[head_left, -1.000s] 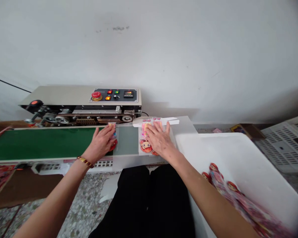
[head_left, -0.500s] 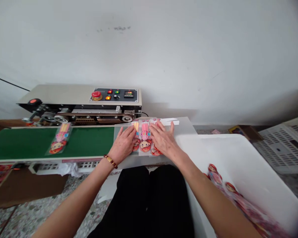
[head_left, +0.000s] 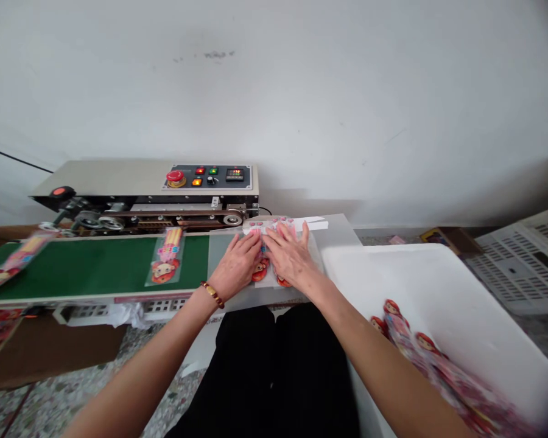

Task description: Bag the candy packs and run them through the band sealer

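My left hand (head_left: 238, 263) lies on the pale sheet at the belt's right end, fingers straight and pressed down beside a clear printed packet (head_left: 260, 271) with a red-haired cartoon figure. My right hand (head_left: 291, 254) is spread flat over that packet's right side and over another similar packet (head_left: 282, 281), covering much of both. Neither hand is closed round anything. On the green conveyor belt (head_left: 114, 261) lies a packet (head_left: 164, 267) with yellow and pink sticks showing. A further packet (head_left: 21, 258) is at the belt's left, tilted and blurred.
Behind the belt stands a sealing machine (head_left: 141, 176) with a red stop button (head_left: 176, 176) and lit switches. A white foam box (head_left: 420, 261) holding several packets (head_left: 397, 319) is at my right. A slatted crate (head_left: 525, 267) stands beyond it.
The yellow-and-pink packet has left my left hand and travelled left on the belt. The earlier belt packet has moved to the far left. My hands have drawn closer together.
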The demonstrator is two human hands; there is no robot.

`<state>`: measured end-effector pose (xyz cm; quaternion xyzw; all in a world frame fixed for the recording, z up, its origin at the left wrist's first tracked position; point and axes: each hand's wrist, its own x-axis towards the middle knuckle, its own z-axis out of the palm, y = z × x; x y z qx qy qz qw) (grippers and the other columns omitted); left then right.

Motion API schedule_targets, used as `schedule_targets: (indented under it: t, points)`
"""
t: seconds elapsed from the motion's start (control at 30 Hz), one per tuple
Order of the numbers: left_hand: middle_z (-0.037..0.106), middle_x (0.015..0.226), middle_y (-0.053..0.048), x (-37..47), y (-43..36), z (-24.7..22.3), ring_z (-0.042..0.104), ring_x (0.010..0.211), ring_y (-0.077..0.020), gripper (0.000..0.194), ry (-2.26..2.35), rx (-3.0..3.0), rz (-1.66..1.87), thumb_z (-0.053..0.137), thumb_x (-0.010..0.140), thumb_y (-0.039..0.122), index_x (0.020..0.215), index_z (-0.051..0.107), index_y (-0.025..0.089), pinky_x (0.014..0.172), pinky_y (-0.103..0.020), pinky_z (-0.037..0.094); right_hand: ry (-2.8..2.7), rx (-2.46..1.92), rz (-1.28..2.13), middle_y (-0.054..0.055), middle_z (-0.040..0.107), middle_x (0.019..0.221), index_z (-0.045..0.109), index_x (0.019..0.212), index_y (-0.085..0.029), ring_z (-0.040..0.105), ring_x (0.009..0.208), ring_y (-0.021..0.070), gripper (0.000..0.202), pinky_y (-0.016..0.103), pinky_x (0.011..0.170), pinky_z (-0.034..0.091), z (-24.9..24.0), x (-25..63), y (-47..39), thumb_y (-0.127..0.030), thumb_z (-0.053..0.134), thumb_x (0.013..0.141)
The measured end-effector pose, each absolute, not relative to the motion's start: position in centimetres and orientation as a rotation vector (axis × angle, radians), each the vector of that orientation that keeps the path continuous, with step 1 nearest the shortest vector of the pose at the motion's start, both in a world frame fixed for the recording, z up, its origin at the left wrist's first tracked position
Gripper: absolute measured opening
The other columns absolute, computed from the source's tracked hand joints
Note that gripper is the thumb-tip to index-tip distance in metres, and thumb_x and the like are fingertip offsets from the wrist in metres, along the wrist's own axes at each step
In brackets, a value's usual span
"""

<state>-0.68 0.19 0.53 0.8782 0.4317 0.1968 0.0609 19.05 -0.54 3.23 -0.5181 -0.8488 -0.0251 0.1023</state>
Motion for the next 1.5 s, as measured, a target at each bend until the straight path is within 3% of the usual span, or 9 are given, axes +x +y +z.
schedule_targets:
  t: [0.27, 0.47, 0.53, 0.77, 1.0, 1.2, 1.27, 1.37, 1.5]
  points:
    - [0.049, 0.154, -0.015, -6.4, 0.5, -0.5, 0.044, 0.145, -0.0259, 0.048, 1.452, 2.572, 0.603, 0.031, 0.105, 0.031, 0.147, 0.05, 0.018, 0.124, -0.055, 0.029, -2.471, -1.615, -0.077, 0.013, 0.048, 0.155, 0.048, 0.15, -0.019, 0.029, 0.15, 0.0353, 0.045, 0.082, 0.114, 0.004, 2.9, 20.3, -1.0, -0.027, 0.035, 0.108]
    - [0.062, 0.142, -0.014, -10.6, -0.2, 0.6, 0.055, 0.135, -0.0306, 0.037, 1.78, 2.551, 0.601, 0.038, 0.102, 0.029, 0.128, 0.062, 0.021, 0.123, -0.066, 0.021, -2.514, -1.516, -0.029, 0.012, 0.052, 0.151, 0.049, 0.149, -0.018, 0.033, 0.148, 0.0323, 0.044, 0.076, 0.119, 0.003, 3.1, 16.2, -0.5, -0.031, 0.038, 0.108]
    - [0.065, 0.138, -0.014, -8.5, -0.6, 0.9, 0.057, 0.134, -0.0289, 0.035, 1.746, 2.56, 0.646, 0.039, 0.102, 0.027, 0.125, 0.063, 0.02, 0.124, -0.063, 0.022, -2.491, -1.509, -0.029, 0.012, 0.053, 0.15, 0.05, 0.148, -0.019, 0.034, 0.147, 0.0316, 0.043, 0.074, 0.121, 0.003, 3.2, 15.6, -0.5, -0.031, 0.038, 0.108]
    - [0.05, 0.153, -0.017, 0.3, -0.6, 0.7, 0.044, 0.145, -0.0277, 0.048, 1.404, 2.568, 0.596, 0.042, 0.099, 0.023, 0.147, 0.047, 0.015, 0.125, -0.057, 0.026, -2.393, -1.627, -0.082, 0.013, 0.05, 0.153, 0.055, 0.143, -0.02, 0.032, 0.149, 0.034, 0.042, 0.079, 0.116, -0.001, 3.1, 19.5, -1.3, -0.026, 0.032, 0.108]
    - [0.048, 0.155, -0.015, -6.6, 0.6, 0.3, 0.046, 0.143, -0.0282, 0.045, 1.417, 2.508, 0.503, 0.042, 0.099, 0.029, 0.142, 0.052, 0.018, 0.124, -0.061, 0.024, -2.464, -1.652, -0.05, 0.012, 0.043, 0.158, 0.05, 0.148, -0.019, 0.028, 0.15, 0.0347, 0.044, 0.083, 0.114, 0.003, 2.1, 19.9, -1.1, -0.026, 0.033, 0.108]
    - [0.062, 0.142, -0.014, -10.9, 0.0, 0.8, 0.06, 0.128, -0.0321, 0.034, 1.722, 2.538, 0.603, 0.045, 0.099, 0.029, 0.128, 0.061, 0.021, 0.123, -0.069, 0.018, -2.471, -1.515, 0.0, 0.014, 0.048, 0.154, 0.054, 0.142, -0.017, 0.03, 0.149, 0.0349, 0.04, 0.079, 0.117, 0.001, 1.9, 15.7, 0.0, -0.03, 0.039, 0.107]
    - [0.065, 0.137, -0.014, -9.0, -0.3, 1.1, 0.062, 0.126, -0.03, 0.033, 1.681, 2.56, 0.679, 0.043, 0.101, 0.027, 0.127, 0.061, 0.019, 0.123, -0.065, 0.022, -2.458, -1.484, 0.008, 0.014, 0.05, 0.153, 0.054, 0.142, -0.018, 0.031, 0.148, 0.034, 0.04, 0.078, 0.117, -0.001, 2.1, 15.3, 0.1, -0.032, 0.038, 0.108]
    - [0.06, 0.143, -0.014, -4.0, -0.3, 1.1, 0.054, 0.137, -0.0258, 0.039, 1.403, 2.606, 0.683, 0.038, 0.101, 0.023, 0.135, 0.057, 0.016, 0.124, -0.055, 0.031, -2.422, -1.512, 0.045, 0.012, 0.05, 0.153, 0.052, 0.145, -0.02, 0.033, 0.148, 0.0335, 0.041, 0.078, 0.117, -0.001, 2.5, 16.3, -0.1, -0.03, 0.035, 0.109]
    - [0.049, 0.155, -0.016, 0.6, 0.0, 0.5, 0.041, 0.147, -0.0286, 0.047, 1.311, 2.624, 0.555, 0.041, 0.099, 0.023, 0.143, 0.051, 0.012, 0.124, -0.056, 0.03, -2.344, -1.666, 0.004, 0.012, 0.049, 0.154, 0.053, 0.145, -0.019, 0.033, 0.148, 0.0353, 0.042, 0.082, 0.115, -0.001, 2.6, 19.7, -0.7, -0.027, 0.034, 0.108]
